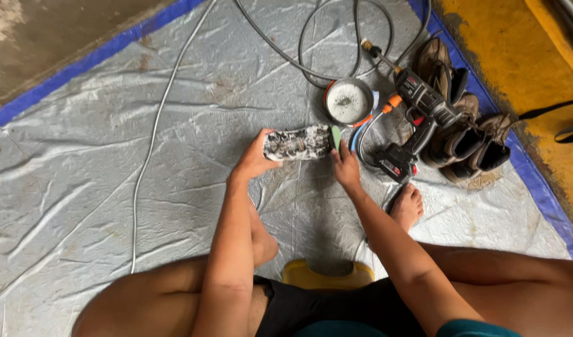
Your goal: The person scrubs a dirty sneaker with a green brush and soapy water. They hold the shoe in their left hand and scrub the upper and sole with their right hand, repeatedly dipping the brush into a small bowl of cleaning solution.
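You sit over a crinkled silver tarp [112, 187] with a blue border [80, 65] that fills most of the frame. Bare concrete floor [43, 31] shows at the upper left, and a worn yellow-painted surface [524, 56] runs down the right edge. Soft, even light falls throughout.

Seated on a yellow stool [327, 274] over a grey tarp [80, 187], the person grips a soapy shoe [297, 143] with the left hand [256, 159]; the right hand [346, 167] touches its end. At two o'clock lie a spray gun [417, 118] and brown boots [467, 134].
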